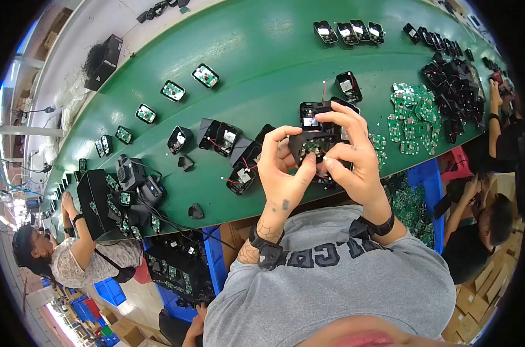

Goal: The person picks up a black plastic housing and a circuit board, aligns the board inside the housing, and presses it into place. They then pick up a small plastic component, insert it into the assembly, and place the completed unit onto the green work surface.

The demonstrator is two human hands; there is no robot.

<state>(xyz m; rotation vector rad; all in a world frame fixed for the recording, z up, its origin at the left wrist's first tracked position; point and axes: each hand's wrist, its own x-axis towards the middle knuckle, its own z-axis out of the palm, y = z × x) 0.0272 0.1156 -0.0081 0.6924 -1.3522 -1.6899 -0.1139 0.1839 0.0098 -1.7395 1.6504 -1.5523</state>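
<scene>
Above the near edge of the green bench, my two hands hold a small black plastic housing (299, 142) with a green circuit board (313, 144) in its open side. My left hand (283, 179) grips the housing's left side, its thumb pressed at the lower edge of the board. From the right, my right hand (355, 159) curls around the same housing, index finger over the top and thumb close to the board. Behind them is another open black housing (307, 110). More black housings (239, 177) with red wires and white connectors lie left of my hands, partly hidden.
Loose green circuit boards (413, 118) are heaped on the right, beside a pile of black housings (456, 92). Housings with boards (173, 91) stand in a row at the far left. Blue bins (213, 260) sit below the bench edge. Co-workers (77, 248) are on both sides.
</scene>
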